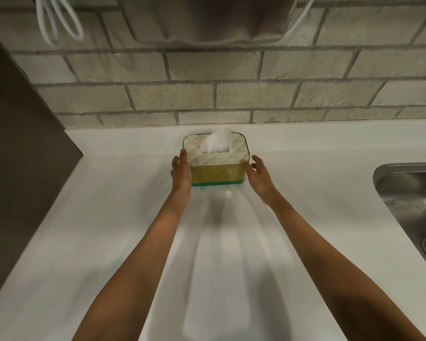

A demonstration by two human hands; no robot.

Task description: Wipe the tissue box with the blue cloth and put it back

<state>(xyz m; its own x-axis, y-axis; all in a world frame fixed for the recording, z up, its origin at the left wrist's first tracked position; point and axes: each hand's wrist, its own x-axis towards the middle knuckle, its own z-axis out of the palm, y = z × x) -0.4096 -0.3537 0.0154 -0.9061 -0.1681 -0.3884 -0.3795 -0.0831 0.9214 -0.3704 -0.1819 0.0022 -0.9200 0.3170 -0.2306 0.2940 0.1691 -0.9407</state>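
Observation:
The tissue box [215,172] stands on the white counter [108,217] close to the brick wall. It has a quilted cream lid, a yellow-green front and a green base, and a white tissue [217,143] sticks up from its slot. My left hand [181,174] lies flat against the box's left side. My right hand [257,174] touches its right side with the fingers spread. Both hands press the box between them. No blue cloth is in view.
A steel sink [411,200] with a drain is set into the counter at the right. A dark panel [17,156] bounds the counter on the left. On the brick wall above hang a metal fixture [214,20] and a looped white cable [59,23].

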